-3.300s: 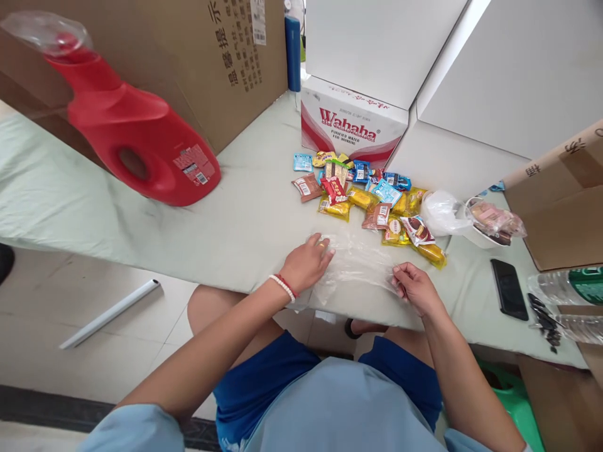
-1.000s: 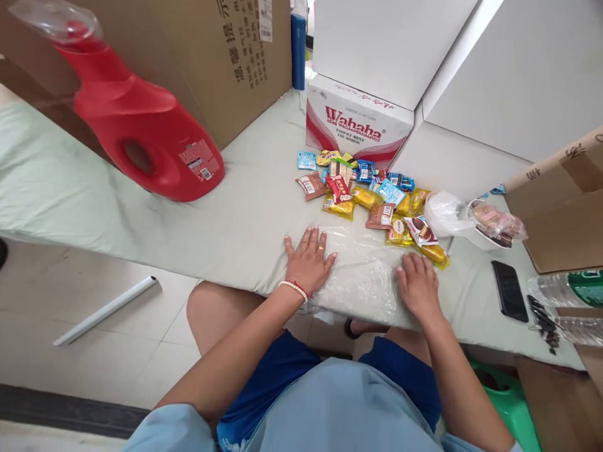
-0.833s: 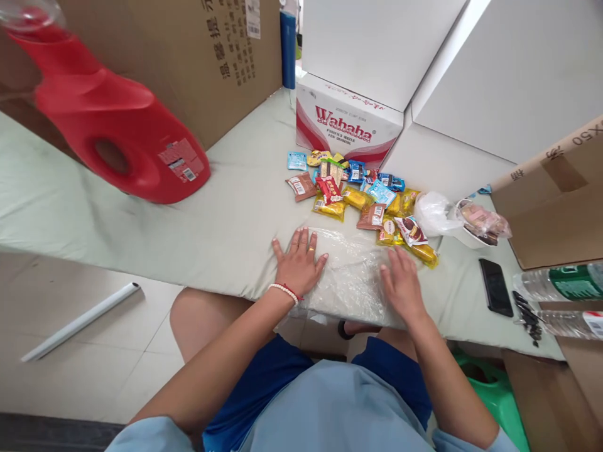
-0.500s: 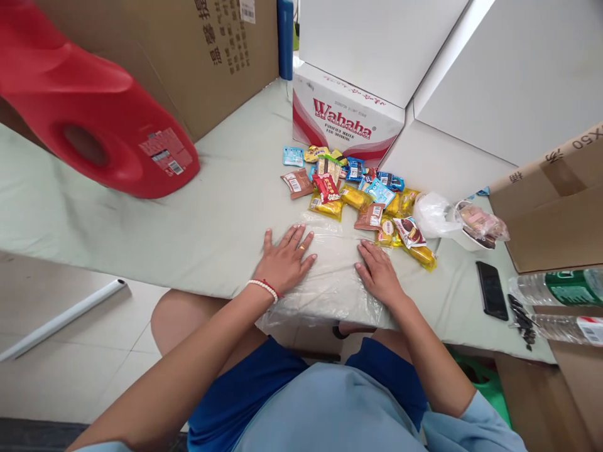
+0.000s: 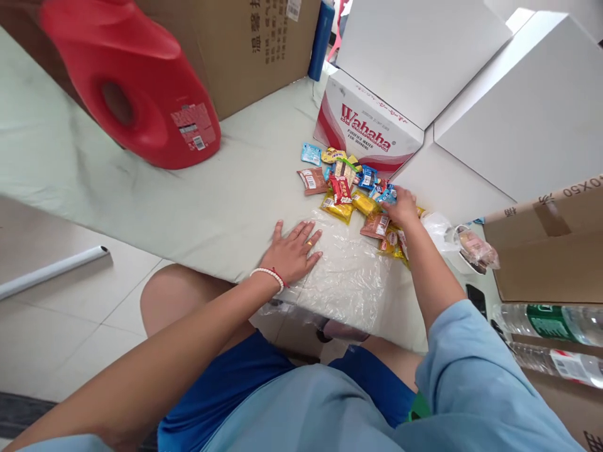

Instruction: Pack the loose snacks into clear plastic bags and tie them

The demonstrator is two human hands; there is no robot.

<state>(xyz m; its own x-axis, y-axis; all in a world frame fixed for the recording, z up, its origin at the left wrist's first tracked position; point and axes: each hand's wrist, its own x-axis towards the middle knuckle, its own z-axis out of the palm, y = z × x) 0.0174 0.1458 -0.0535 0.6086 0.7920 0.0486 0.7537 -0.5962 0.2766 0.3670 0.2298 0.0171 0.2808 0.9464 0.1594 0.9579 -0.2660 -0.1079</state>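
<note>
A clear plastic bag [image 5: 348, 276] lies flat on the pale green table [image 5: 226, 207], hanging a little over the near edge. My left hand [image 5: 294, 251] rests open on the bag's left side, fingers spread, palm down. My right hand [image 5: 402, 210] reaches over the right part of a pile of small snack packets [image 5: 339, 188], yellow, red, blue and brown. Its fingers bend down onto the packets beside a blue one [image 5: 384, 198]. Whether they grip anything is hidden by the back of the hand.
A big red jug [image 5: 136, 94] lies at the left. A Wahaha carton [image 5: 367, 125] and white boxes [image 5: 509, 113] stand behind the pile. At the right are a white bag [image 5: 438, 226], a bowl [image 5: 473, 248], a phone [image 5: 475, 298], water bottles [image 5: 546, 320] and a cardboard box [image 5: 551, 251].
My right hand left the plastic bag and moved forward to the snack pile. My left hand stayed flat on the bag. The view shifted and tilted.
</note>
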